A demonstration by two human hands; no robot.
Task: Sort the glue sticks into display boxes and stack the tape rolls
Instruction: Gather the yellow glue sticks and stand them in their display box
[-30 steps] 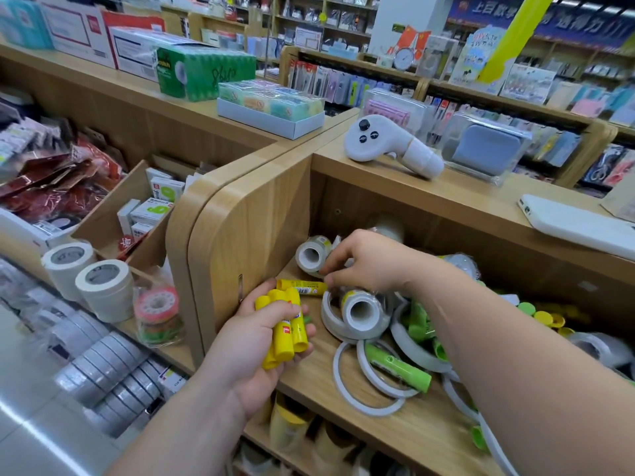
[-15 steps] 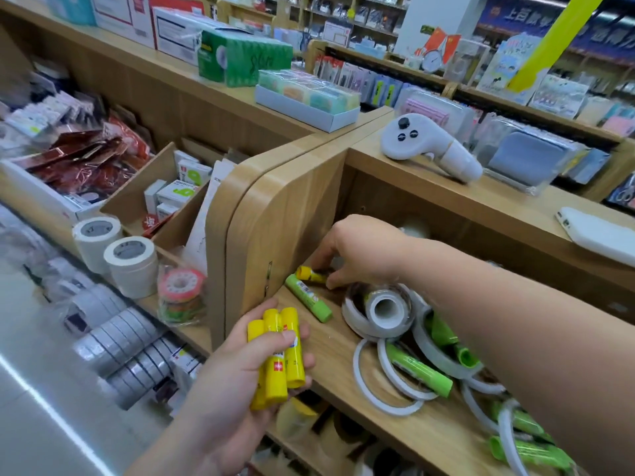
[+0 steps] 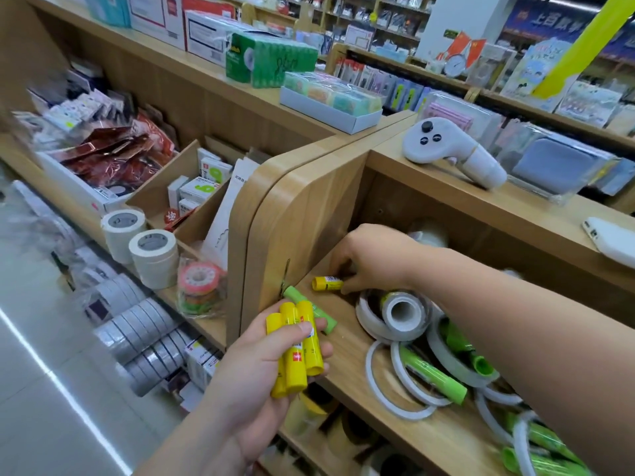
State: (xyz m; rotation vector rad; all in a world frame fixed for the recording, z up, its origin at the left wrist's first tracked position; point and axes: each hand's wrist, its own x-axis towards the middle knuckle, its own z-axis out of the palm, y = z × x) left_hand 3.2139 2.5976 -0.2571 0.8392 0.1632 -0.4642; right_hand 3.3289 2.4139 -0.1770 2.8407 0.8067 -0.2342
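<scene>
The left hand (image 3: 275,359) was closed around three yellow plastic glue sticks (image 3: 299,348), with the thumb pressed across their barrels and the fingers wrapped behind. A fourth, a short yellow glue stick (image 3: 326,283), lay on its side on the light wooden shelf board (image 3: 422,441) near the back left corner. The right hand (image 3: 371,259) reached in over it with fingers curled down on its labelled end, apparently pinching it; whether it had left the board could not be told. These sticks looked light, stiff and smooth-sided, likely to roll on the board and to slide out of a crowded fist. The middle of the barrel seemed the safer place to grip, since a cap might pull off. A bright green glue stick (image 3: 324,321) lay just behind the left hand's bundle. At least four more green ones lay tangled among the tape to the right, their full number hidden by the forearm. Of tape there was one thick clear roll with a grey core (image 3: 402,312). Around it lay at least four thin white tape rings (image 3: 367,369), which looked light and somewhat floppy, best lifted by the rim. Two cream masking tape rolls (image 3: 154,255) stood on the neighbouring shelf, well apart.
</scene>
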